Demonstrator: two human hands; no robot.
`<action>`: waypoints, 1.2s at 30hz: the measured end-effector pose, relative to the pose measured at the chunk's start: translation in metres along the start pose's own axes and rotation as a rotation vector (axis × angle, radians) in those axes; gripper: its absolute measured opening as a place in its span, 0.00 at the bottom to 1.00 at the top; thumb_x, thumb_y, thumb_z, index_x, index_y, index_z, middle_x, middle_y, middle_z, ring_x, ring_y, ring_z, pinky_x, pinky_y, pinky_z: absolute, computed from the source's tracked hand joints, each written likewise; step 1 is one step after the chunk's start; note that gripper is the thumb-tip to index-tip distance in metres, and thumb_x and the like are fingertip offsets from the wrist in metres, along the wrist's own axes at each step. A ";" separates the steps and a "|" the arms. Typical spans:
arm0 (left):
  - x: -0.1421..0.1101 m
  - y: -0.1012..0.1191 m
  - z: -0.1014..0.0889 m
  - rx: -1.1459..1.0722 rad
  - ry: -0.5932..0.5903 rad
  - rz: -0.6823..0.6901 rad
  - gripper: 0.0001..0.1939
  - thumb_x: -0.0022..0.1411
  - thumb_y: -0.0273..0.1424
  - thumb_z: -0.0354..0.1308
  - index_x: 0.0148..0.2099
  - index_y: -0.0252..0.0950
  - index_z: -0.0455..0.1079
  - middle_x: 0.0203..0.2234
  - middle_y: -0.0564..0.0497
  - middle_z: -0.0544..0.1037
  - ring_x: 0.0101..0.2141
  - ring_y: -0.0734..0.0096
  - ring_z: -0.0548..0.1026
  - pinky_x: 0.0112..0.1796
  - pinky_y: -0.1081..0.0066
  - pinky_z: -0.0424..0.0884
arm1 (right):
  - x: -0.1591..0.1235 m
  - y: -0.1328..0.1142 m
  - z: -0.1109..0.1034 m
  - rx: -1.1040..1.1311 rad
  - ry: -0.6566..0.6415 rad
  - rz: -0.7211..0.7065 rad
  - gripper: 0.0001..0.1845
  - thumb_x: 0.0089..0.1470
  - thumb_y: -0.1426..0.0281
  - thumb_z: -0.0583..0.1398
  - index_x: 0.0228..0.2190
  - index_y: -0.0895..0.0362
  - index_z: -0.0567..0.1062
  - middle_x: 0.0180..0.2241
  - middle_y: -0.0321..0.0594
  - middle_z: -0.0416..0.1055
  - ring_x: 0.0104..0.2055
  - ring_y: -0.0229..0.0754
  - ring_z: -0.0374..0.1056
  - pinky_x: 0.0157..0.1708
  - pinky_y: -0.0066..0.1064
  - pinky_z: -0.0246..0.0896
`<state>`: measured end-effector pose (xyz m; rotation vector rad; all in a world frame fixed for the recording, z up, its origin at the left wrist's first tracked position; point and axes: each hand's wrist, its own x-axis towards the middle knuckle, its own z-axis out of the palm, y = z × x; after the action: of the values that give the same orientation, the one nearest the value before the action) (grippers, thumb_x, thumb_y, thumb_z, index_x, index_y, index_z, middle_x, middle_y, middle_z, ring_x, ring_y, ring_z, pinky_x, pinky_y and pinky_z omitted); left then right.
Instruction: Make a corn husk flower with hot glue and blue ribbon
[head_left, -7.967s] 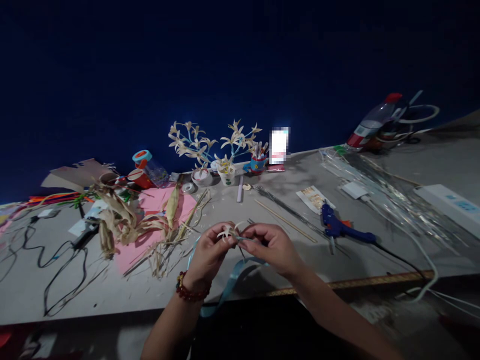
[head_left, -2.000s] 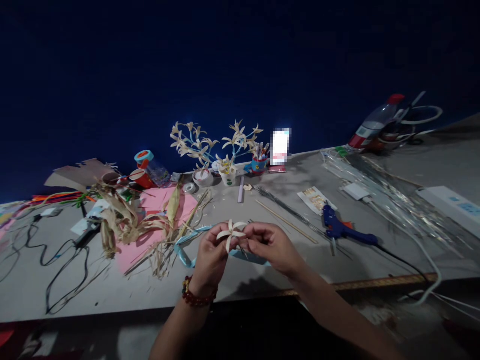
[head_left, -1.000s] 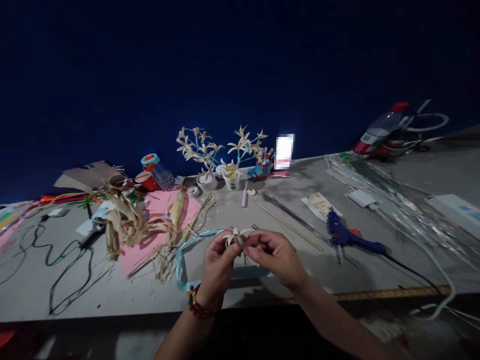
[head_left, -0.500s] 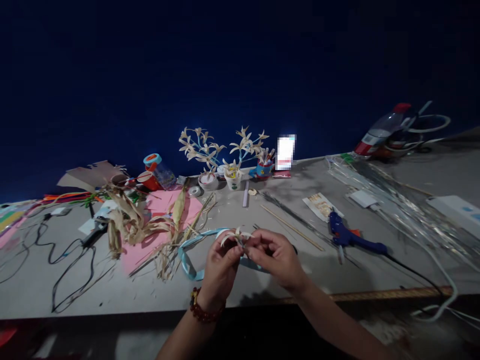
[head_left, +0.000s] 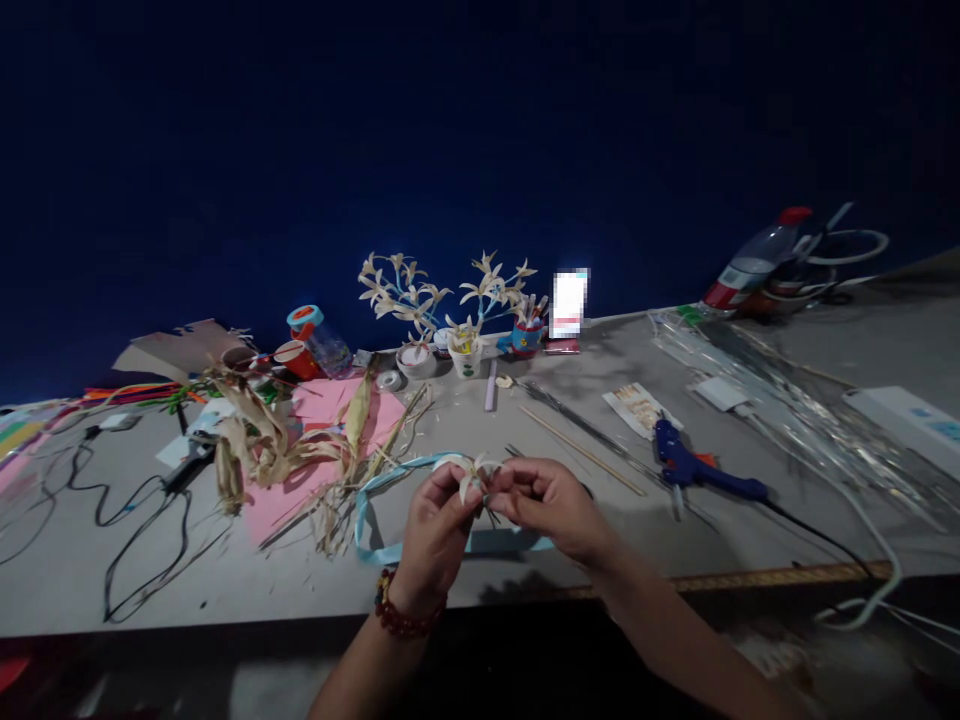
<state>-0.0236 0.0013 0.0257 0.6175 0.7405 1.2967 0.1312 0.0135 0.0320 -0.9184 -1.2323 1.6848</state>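
Between my hands is a small cream flower [head_left: 471,482] with narrow petals, apparently made of corn husk. My left hand [head_left: 433,525] is closed, thumb and fingers pinching the flower at its base. From the other side, the fingertips of my right hand [head_left: 551,508] close on the base as well, where a bit of light blue shows; fingers hide the exact grip. A light blue strip [head_left: 375,555], like ribbon or floral tape, loops on the table around and beneath my hands. Thin dark stem ends poke out below the flower.
Finished husk flowers [head_left: 405,300] stand in small pots at the back. Corn husks [head_left: 262,440] lie over pink paper [head_left: 390,410] on the left. A blue glue gun [head_left: 701,475], thin wires [head_left: 592,430] and a wooden stick [head_left: 585,450] lie right. A lit phone [head_left: 568,303] stands behind.
The flower has turned in my fingers, its petals now facing me more. The blue strip's near side has shifted and shows more beneath my hands. Both hands keep their pinch.
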 end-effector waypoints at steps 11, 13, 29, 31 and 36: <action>-0.004 -0.001 -0.004 0.051 -0.016 0.023 0.13 0.49 0.32 0.73 0.30 0.34 0.71 0.25 0.55 0.70 0.27 0.78 0.67 0.32 0.77 0.65 | -0.004 -0.001 0.008 -0.018 0.033 -0.065 0.19 0.45 0.58 0.69 0.22 0.58 0.69 0.18 0.26 0.54 0.21 0.30 0.45 0.21 0.26 0.41; -0.005 -0.002 -0.002 0.048 -0.009 0.049 0.13 0.48 0.32 0.74 0.31 0.34 0.73 0.28 0.53 0.72 0.29 0.77 0.69 0.34 0.76 0.67 | -0.005 0.000 0.009 -0.067 0.048 -0.108 0.17 0.48 0.59 0.67 0.23 0.58 0.70 0.18 0.27 0.55 0.20 0.30 0.46 0.21 0.25 0.41; -0.005 0.005 0.000 0.139 -0.065 0.013 0.12 0.51 0.30 0.72 0.29 0.33 0.71 0.23 0.54 0.73 0.28 0.77 0.68 0.33 0.77 0.64 | -0.005 -0.004 -0.004 -0.041 -0.051 0.002 0.17 0.46 0.59 0.68 0.24 0.59 0.71 0.18 0.27 0.54 0.21 0.30 0.46 0.22 0.25 0.40; -0.004 0.008 0.001 0.144 -0.073 -0.002 0.12 0.50 0.31 0.72 0.29 0.33 0.71 0.23 0.54 0.74 0.27 0.76 0.68 0.32 0.76 0.64 | -0.002 -0.005 -0.006 -0.001 -0.087 0.038 0.17 0.46 0.59 0.69 0.25 0.59 0.72 0.18 0.26 0.55 0.21 0.30 0.46 0.21 0.25 0.38; 0.000 0.014 0.000 0.127 -0.078 -0.028 0.12 0.50 0.31 0.72 0.28 0.33 0.70 0.22 0.55 0.72 0.25 0.77 0.66 0.30 0.76 0.63 | 0.002 -0.002 -0.003 0.033 -0.084 0.011 0.18 0.46 0.59 0.70 0.24 0.58 0.72 0.18 0.26 0.54 0.21 0.30 0.45 0.21 0.26 0.37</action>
<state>-0.0320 0.0040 0.0360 0.7531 0.7684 1.1994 0.1338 0.0171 0.0330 -0.8440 -1.2531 1.7629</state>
